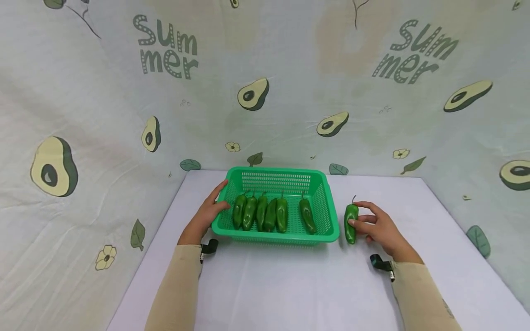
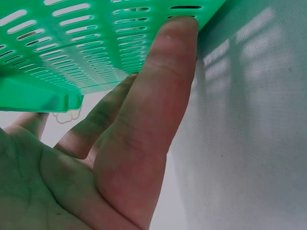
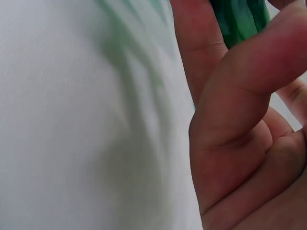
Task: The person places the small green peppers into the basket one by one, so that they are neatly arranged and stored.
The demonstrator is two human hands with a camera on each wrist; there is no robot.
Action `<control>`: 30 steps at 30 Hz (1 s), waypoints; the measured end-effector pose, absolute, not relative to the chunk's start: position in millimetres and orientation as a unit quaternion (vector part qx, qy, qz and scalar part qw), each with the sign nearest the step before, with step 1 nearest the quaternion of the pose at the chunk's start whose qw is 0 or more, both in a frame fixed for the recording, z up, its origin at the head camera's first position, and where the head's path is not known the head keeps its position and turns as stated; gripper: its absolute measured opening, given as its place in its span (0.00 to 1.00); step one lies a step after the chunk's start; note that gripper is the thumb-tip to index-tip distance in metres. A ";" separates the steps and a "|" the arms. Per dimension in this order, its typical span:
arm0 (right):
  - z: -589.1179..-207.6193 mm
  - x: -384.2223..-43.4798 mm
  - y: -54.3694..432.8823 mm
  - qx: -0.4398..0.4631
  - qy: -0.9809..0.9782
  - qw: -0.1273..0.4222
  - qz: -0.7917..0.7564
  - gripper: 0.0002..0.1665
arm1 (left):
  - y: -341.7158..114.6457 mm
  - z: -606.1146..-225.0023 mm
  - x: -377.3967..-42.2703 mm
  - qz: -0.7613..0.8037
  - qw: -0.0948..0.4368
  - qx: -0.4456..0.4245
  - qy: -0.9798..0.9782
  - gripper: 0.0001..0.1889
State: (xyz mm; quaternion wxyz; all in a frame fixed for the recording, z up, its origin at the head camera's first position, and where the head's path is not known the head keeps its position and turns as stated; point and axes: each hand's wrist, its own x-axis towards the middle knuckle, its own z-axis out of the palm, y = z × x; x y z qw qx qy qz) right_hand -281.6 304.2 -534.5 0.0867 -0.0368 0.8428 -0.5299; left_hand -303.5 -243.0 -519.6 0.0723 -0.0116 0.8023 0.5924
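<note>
- Presently, right hand [image 1: 378, 227] is pinching the loose green pepper [image 1: 351, 224], lying on the white table [image 1: 290, 285] just beside the green basket [image 1: 331, 230].
- Left hand [image 1: 209, 211], fingers straight, is pressing the basket's left wall.
- Six peppers [image 1: 265, 212] are lying inside.
- Handling, judged: light, firm, glossy and likely slippery; take mid-body, not the stem.

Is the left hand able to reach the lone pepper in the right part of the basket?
Probably yes. The left hand rests on the basket at its left wall, the top is open, and nothing covers the lone pepper.
</note>
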 end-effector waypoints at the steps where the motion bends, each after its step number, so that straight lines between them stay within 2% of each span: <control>1: -534.0 -281.2 303.2 -0.038 0.840 0.090 -0.534 0.47 | -243.9 -519.9 -302.3 0.592 0.073 -0.015 0.803 0.47; 9: -520.9 -275.5 296.1 -0.039 0.831 0.081 -0.548 0.46 | -244.5 -520.7 -300.0 0.597 0.077 -0.011 0.799 0.47; 17: -491.6 -272.2 291.4 -0.071 0.818 0.052 -0.568 0.42 | -240.2 -515.9 -299.1 0.601 0.071 -0.009 0.796 0.46; 30: -455.4 -302.8 256.4 -0.112 0.833 0.086 -0.535 0.43 | -242.1 -518.0 -300.5 0.612 0.083 -0.008 0.786 0.46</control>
